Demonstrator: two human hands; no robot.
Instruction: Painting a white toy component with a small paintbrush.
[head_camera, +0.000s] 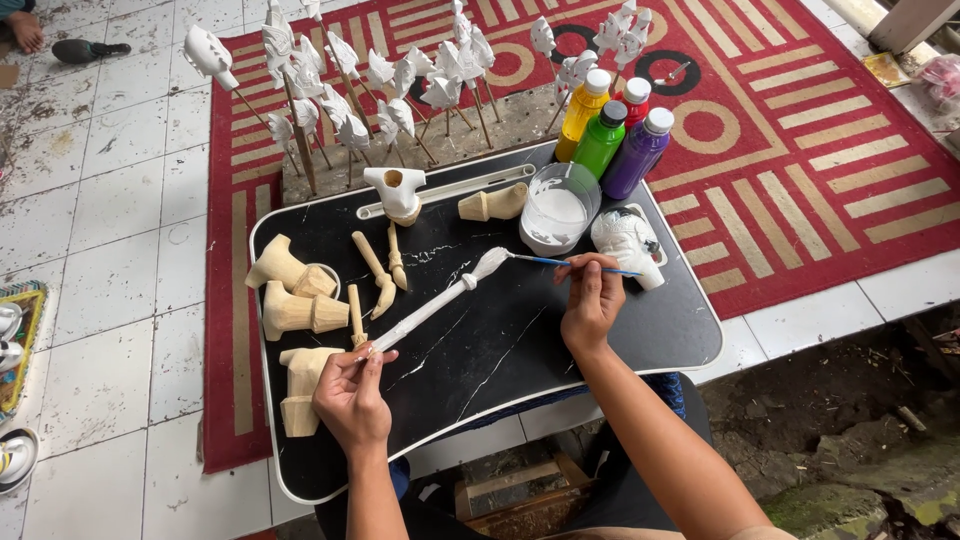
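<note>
White-painted wooden stick piece (430, 308), slanted over black lap table, thin blue-handled brush (560, 262) touching its upper end, apparently wet.

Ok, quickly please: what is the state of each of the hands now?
Left hand: closed, holding the white-painted stick piece by its end.
Right hand: closed, holding the blue paintbrush.

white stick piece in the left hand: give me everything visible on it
The carved arm piece is a long slim rod, likely wood, coated white, ending in a wider hand-like tip at upper right. It lies diagonally just above the black marbled tray. The left hand pinches its lower end; the right hand holds a blue-handled brush whose bristles meet the tip. Whether the paint is still wet cannot be told.
</note>
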